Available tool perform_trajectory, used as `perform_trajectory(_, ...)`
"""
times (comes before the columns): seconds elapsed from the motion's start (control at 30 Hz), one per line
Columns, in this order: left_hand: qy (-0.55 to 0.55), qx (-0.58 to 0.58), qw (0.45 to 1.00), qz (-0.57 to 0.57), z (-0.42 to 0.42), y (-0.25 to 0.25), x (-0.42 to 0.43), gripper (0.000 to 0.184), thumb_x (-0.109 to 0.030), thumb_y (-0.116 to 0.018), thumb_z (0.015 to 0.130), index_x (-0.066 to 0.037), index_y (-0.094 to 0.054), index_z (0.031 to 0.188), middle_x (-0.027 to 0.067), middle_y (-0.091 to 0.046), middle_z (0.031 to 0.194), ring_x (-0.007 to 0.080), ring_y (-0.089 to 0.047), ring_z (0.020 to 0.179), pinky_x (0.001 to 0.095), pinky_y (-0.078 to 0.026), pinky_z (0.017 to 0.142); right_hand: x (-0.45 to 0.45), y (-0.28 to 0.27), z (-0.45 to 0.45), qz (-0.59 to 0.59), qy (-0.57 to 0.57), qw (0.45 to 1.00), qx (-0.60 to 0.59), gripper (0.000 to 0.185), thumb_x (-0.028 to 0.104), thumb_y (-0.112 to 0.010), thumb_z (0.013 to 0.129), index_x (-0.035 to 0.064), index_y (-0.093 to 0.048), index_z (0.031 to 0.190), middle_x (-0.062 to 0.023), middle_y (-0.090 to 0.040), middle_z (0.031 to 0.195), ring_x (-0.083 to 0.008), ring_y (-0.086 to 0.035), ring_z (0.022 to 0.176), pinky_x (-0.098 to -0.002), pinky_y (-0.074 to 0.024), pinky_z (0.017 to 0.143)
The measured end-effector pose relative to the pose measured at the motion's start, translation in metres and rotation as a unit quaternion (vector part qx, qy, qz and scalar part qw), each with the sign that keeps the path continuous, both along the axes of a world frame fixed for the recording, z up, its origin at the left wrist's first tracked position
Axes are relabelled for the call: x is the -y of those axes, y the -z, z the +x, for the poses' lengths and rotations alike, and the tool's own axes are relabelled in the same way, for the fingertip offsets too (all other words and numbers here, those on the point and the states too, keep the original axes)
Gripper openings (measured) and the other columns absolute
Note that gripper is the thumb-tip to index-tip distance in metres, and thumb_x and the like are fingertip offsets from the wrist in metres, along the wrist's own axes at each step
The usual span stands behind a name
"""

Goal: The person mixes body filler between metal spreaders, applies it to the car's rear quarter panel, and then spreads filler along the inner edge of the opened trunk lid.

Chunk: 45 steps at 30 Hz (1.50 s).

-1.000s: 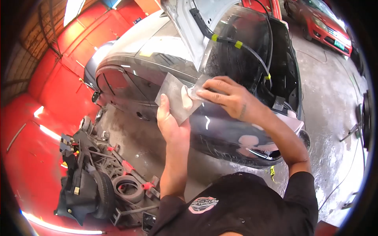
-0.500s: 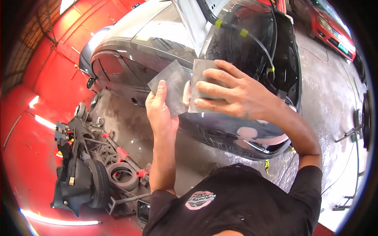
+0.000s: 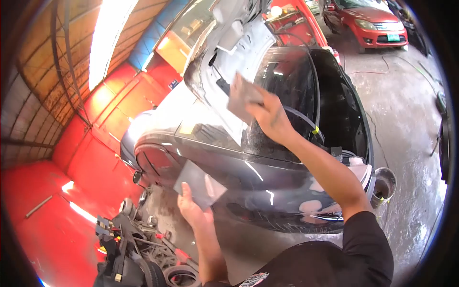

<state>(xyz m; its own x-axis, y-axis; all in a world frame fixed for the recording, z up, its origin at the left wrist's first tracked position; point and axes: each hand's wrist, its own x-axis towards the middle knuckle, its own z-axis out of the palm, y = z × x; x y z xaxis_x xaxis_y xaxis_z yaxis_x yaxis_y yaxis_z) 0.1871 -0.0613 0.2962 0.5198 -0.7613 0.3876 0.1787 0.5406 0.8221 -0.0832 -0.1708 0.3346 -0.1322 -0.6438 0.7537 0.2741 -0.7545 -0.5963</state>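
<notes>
My left hand (image 3: pixel 193 208) grips a flat grey plate (image 3: pixel 193 181) by its lower corner, thumb on top. A streak of pale pinkish paste (image 3: pixel 209 186) lies on the plate near its right side. Higher up, my right hand (image 3: pixel 272 117) pinches a second thin grey sheet (image 3: pixel 245 98), slightly blurred, with a little pale material at its upper edge. That sheet is held in front of the raised white panel (image 3: pixel 217 91) of the dark car (image 3: pixel 229 172). The two hands are well apart. Pale patches (image 3: pixel 311 206) show on the car's near corner.
Car parts and a tire (image 3: pixel 181 276) lie on the floor at the lower left, by the red wall (image 3: pixel 91 162). A bucket (image 3: pixel 384 184) stands right of the car. A red car (image 3: pixel 370 24) is parked at the upper right, with cables on the floor.
My right hand has lifted its sheet up and away from the plate. My left hand with the plate now sits lower in view. The view has tilted upward, showing more wall and ceiling.
</notes>
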Motion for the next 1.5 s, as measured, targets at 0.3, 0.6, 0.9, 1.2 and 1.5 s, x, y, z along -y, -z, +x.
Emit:
perform_trajectory(0.3, 0.109, -0.009, 0.994, 0.016, 0.015, 0.021, -0.011, 0.030, -0.023, -0.060, 0.106, 0.005, -0.065, 0.116, 0.0127, -0.071, 0.110, 0.0228, -0.070, 0.099, 0.0375, -0.056, 0.090, 0.062, -0.107, 0.012, -0.029, 0.030, 0.984, 0.174, 0.024, 0.014, -0.062, 0.093, -0.0048, -0.063, 0.108, 0.0014, -0.053, 0.070, -0.0068, -0.046, 0.061, -0.0294, -0.0436, 0.057)
perform_trajectory(0.6, 0.084, -0.020, 0.996, 0.023, 0.024, 0.027, -0.021, 0.032, -0.023, -0.060, 0.106, 0.006, -0.064, 0.118, 0.0142, -0.071, 0.112, 0.0242, -0.070, 0.101, 0.0387, -0.056, 0.092, 0.081, -0.131, 0.021, -0.032, 0.066, 0.977, 0.202, 0.027, 0.007, -0.056, 0.087, -0.0079, -0.063, 0.108, -0.0111, -0.062, 0.062, -0.0167, -0.060, 0.051, -0.0356, -0.0478, 0.052)
perform_trajectory(0.9, 0.079, -0.022, 0.996, 0.033, 0.023, 0.030, -0.021, 0.034, -0.024, -0.059, 0.106, 0.007, -0.063, 0.121, 0.0141, -0.071, 0.114, 0.0240, -0.070, 0.102, 0.0382, -0.056, 0.093, 0.100, -0.133, 0.026, -0.062, 0.113, 0.973, 0.189, 0.019, 0.013, -0.065, 0.090, -0.0052, -0.061, 0.088, -0.0039, -0.058, 0.066, -0.0107, -0.052, 0.057, -0.0314, -0.0412, 0.050)
perform_trajectory(1.2, 0.073, -0.026, 0.996, 0.033, 0.024, 0.032, -0.026, 0.033, -0.023, -0.058, 0.106, 0.007, -0.064, 0.119, 0.0142, -0.071, 0.112, 0.0240, -0.071, 0.101, 0.0383, -0.056, 0.092, 0.104, -0.158, 0.043, -0.111, 0.114, 0.958, 0.239, 0.022, 0.017, -0.066, 0.094, -0.0046, -0.066, 0.102, -0.0063, -0.066, 0.084, -0.0103, -0.060, 0.066, -0.0296, -0.0474, 0.053)
perform_trajectory(1.5, 0.075, -0.033, 0.997, 0.016, 0.016, 0.027, -0.030, 0.032, -0.023, -0.059, 0.106, 0.006, -0.064, 0.117, 0.0137, -0.070, 0.111, 0.0235, -0.071, 0.100, 0.0379, -0.057, 0.091, 0.100, -0.164, 0.068, -0.147, 0.412, 0.893, 0.108, 0.034, 0.008, -0.062, 0.083, -0.0096, -0.061, 0.112, -0.0323, -0.065, 0.095, -0.0441, -0.067, 0.084, -0.0484, -0.0545, 0.077)
